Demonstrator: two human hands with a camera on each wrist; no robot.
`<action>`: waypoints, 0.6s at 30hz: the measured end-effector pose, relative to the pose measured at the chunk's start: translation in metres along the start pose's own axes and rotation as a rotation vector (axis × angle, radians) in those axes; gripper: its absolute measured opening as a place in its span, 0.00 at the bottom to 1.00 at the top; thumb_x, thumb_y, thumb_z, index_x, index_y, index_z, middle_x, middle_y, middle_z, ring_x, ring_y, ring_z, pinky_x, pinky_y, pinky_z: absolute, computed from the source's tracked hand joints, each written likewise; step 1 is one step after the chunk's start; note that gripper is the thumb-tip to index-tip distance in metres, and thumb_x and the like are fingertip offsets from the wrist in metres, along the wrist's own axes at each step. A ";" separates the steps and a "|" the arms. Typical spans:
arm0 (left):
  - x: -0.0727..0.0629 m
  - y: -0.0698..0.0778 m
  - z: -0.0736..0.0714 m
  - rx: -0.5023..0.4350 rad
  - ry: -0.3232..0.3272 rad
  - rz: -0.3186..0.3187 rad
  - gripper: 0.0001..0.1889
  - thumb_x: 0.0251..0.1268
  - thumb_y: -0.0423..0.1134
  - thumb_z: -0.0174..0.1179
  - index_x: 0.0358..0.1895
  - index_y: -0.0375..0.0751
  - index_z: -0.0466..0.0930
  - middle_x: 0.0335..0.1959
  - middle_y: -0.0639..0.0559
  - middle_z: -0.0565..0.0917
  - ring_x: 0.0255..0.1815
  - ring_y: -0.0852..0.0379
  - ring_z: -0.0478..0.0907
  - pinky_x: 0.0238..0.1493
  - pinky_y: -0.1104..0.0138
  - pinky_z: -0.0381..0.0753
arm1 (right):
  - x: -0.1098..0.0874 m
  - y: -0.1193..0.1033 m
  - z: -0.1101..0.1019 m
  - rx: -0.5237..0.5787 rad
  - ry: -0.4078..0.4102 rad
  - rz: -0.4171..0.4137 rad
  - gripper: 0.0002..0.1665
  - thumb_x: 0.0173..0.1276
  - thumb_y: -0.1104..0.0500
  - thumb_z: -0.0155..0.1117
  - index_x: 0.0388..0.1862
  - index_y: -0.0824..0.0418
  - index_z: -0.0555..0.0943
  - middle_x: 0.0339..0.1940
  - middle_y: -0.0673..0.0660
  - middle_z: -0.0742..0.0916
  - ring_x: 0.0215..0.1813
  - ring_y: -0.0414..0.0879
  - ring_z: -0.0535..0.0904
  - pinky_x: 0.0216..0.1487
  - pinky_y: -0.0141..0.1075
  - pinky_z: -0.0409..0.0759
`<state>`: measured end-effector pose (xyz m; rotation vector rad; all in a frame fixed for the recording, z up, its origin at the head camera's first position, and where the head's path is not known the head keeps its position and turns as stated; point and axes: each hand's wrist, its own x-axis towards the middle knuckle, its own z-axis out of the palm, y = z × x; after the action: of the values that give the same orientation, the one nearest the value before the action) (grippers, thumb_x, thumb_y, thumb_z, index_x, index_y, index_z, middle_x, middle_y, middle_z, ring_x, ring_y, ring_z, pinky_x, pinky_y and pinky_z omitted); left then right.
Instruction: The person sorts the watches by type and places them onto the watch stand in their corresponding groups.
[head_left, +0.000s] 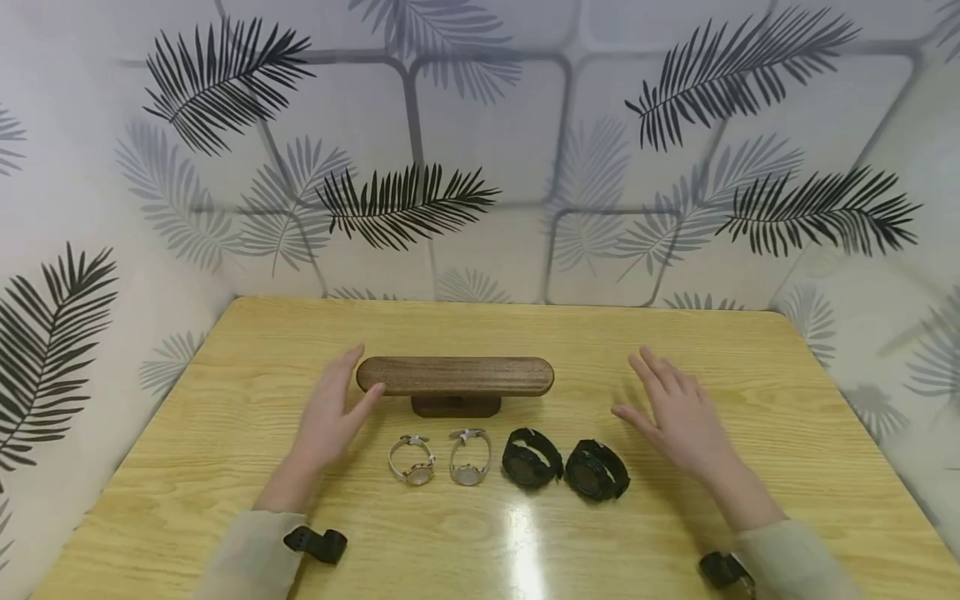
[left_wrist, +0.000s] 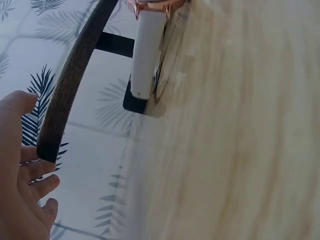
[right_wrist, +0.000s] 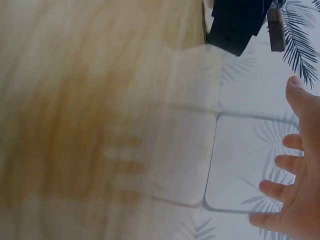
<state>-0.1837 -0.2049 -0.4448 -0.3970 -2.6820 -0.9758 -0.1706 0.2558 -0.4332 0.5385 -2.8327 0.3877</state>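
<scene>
A dark brown wooden T-bar watch stand [head_left: 455, 377] sits on the table with its bar running left to right. My left hand [head_left: 330, 412] is at the bar's left end, thumb and fingers spread apart. In the left wrist view, the fingers [left_wrist: 44, 186] lie right by the bar's tip. Out to the right, my right hand [head_left: 678, 412] is held with fingers apart and nothing in it. In front of the stand are a light-strapped watch with a rose-gold case [head_left: 418, 473], another light-strapped watch [head_left: 468, 473], and two black watches [head_left: 528, 465] [head_left: 592, 475].
The yellow wood-grain table [head_left: 420, 542] meets a wall [head_left: 487, 133] with a leaf pattern along its back edge. Black straps [head_left: 318, 544] are worn at both wrists. The four loops of the watches stand in a row between the hands.
</scene>
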 end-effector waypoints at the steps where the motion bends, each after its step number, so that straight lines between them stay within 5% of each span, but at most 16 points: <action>1: 0.000 0.000 0.002 -0.037 0.000 -0.015 0.36 0.72 0.53 0.51 0.74 0.37 0.53 0.73 0.39 0.58 0.72 0.40 0.52 0.71 0.45 0.53 | 0.001 -0.001 0.001 0.031 -0.008 0.001 0.46 0.70 0.39 0.54 0.76 0.61 0.53 0.75 0.64 0.57 0.69 0.69 0.56 0.67 0.67 0.51; 11: -0.003 -0.006 0.021 -0.357 0.055 -0.114 0.35 0.69 0.48 0.58 0.73 0.40 0.55 0.72 0.42 0.59 0.72 0.45 0.55 0.72 0.51 0.55 | 0.004 -0.023 0.000 0.218 -0.049 -0.022 0.36 0.72 0.43 0.54 0.70 0.64 0.65 0.71 0.63 0.66 0.68 0.67 0.59 0.67 0.65 0.56; 18: -0.002 -0.012 0.029 -0.569 0.078 -0.118 0.34 0.66 0.40 0.62 0.73 0.43 0.58 0.71 0.43 0.62 0.72 0.49 0.57 0.72 0.55 0.54 | 0.005 -0.037 -0.002 0.267 -0.063 -0.166 0.25 0.71 0.50 0.59 0.61 0.62 0.76 0.67 0.60 0.73 0.66 0.60 0.66 0.66 0.58 0.63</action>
<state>-0.1901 -0.1953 -0.4738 -0.2975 -2.3398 -1.7516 -0.1600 0.2218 -0.4218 0.8448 -2.7838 0.7339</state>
